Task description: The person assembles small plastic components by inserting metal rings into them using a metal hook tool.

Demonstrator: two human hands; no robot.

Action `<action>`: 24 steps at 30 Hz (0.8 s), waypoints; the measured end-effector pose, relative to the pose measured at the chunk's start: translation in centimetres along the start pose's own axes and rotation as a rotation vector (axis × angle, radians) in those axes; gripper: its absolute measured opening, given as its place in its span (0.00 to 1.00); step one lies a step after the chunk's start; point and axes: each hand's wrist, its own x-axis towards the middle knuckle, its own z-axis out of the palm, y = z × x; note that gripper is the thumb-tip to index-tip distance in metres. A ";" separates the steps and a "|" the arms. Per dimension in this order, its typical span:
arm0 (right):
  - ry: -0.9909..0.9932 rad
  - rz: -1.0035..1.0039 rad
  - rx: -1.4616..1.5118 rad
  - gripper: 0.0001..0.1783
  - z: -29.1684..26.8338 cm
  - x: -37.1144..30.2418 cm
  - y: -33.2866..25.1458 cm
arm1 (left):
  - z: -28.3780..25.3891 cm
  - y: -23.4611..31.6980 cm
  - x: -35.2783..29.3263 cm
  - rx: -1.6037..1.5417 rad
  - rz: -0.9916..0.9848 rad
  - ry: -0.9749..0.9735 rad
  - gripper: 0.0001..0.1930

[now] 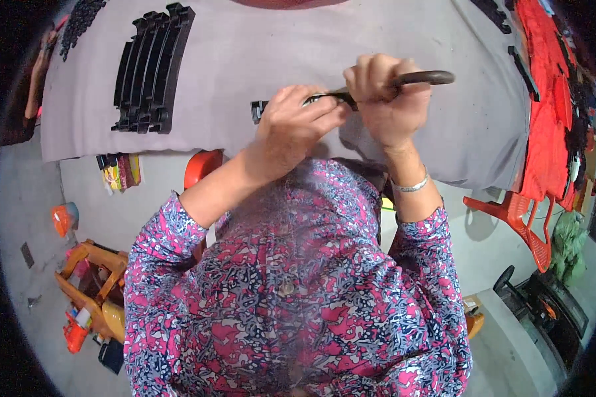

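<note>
My right hand (391,99), with a bracelet at its wrist, is wrapped round a pair of scissors. Their dark looped handle (434,77) sticks out on the right, and the blades point left toward my other hand. My left hand (298,122) is closed on a black plastic strip (257,111), whose notched end shows beyond the fingers. Both hands are above the near part of the grey cloth-covered table (245,46). Fingers hide most of the strip and where the blades meet it. To the left lie several similar black strips (149,73), side by side.
A pile of small black pieces (79,26) lies at the far left corner. More black strips (524,73) are along the right edge, beside red cloth (543,99). A red plastic chair (520,221) stands at the right, an orange-brown wooden chair (89,278) at the lower left.
</note>
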 end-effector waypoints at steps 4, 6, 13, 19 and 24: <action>0.120 0.188 0.306 0.32 -0.9 0.3 -1.0 | 0.3 0.1 -0.1 -0.002 -0.009 0.018 0.15; 0.083 0.171 0.370 0.32 -2.0 0.3 -0.9 | 0.5 -0.1 -0.4 -0.010 0.002 0.024 0.15; 0.071 0.075 0.436 0.29 -2.0 -0.1 -0.4 | 0.3 -0.3 -0.2 -0.005 0.003 0.000 0.17; -0.011 0.019 0.431 0.23 -1.2 0.0 -0.1 | 0.1 0.1 -0.2 -0.047 -0.056 -0.053 0.20; 0.024 0.084 0.425 0.25 -0.8 0.1 -0.6 | 0.1 0.2 -0.2 -0.036 -0.063 -0.062 0.20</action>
